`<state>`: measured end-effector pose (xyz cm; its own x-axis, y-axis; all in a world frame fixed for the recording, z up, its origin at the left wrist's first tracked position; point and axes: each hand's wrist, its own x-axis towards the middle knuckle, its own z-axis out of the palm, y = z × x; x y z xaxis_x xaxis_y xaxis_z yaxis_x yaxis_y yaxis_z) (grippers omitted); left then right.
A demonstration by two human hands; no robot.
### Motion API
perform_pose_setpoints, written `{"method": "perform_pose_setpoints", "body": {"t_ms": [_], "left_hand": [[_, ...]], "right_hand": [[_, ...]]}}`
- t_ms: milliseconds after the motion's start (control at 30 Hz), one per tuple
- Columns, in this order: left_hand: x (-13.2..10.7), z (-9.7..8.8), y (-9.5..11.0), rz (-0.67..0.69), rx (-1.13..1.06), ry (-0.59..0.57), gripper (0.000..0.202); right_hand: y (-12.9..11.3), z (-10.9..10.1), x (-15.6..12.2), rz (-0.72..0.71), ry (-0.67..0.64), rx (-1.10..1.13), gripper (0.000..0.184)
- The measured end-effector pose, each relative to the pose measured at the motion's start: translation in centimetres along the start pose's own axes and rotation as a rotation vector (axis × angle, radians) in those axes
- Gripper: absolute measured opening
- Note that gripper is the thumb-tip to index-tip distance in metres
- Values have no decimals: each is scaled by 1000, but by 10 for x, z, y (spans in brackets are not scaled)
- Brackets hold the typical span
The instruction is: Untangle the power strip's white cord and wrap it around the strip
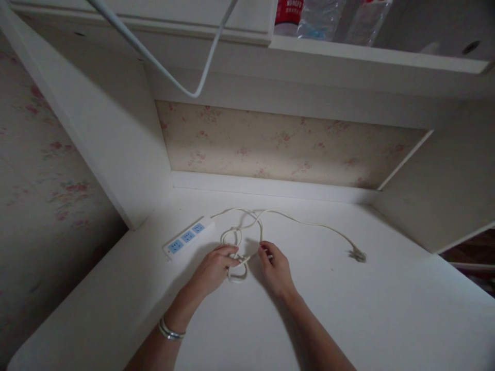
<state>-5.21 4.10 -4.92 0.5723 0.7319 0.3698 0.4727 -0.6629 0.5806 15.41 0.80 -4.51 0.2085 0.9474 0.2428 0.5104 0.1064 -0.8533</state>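
Note:
A white power strip (187,237) with blue socket faces lies at the left on the white desk. Its pale cord (270,210) runs out in loops across the middle and ends at the right in a plug (357,254). My left hand (218,265) is closed on the looped part of the cord, thumb and fingers pinching it. My right hand (275,264) pinches another stretch of the same cord just to the right. Some loops lie between and below the two hands, and their exact crossings are hard to make out.
The desk (348,319) is hemmed in by a left side panel (96,123) and a right side panel (436,185). Overhead, a shelf (371,57) holds plastic bottles (319,20). A white bent rod or cable (195,94) hangs in front at the upper left.

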Motion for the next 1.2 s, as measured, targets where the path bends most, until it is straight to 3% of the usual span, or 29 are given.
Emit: {"method": "perform_pose_setpoints", "body": {"t_ms": [167, 333, 433, 600, 800, 1033, 1200], "left_hand": [[4, 6, 10, -2, -135, 11, 56], [7, 6, 21, -98, -236, 13, 47], [9, 2, 21, -132, -227, 90, 39], [14, -3, 8, -267, -112, 349, 26], [12, 6, -1, -340, -160, 257, 33], [14, 2, 3, -383, -161, 274, 21], [15, 2, 2, -453, -341, 300, 22]], "right_hand": [[-11, 12, 13, -54, 42, -128, 33], [-16, 28, 28, -49, -113, -255, 32], [-14, 32, 27, -94, -107, -340, 32], [-15, 24, 20, -185, -156, -129, 34], [-27, 16, 16, -153, -260, 169, 39], [-21, 18, 14, -29, -205, 252, 39], [-17, 19, 15, 20, -158, 253, 38]]}}
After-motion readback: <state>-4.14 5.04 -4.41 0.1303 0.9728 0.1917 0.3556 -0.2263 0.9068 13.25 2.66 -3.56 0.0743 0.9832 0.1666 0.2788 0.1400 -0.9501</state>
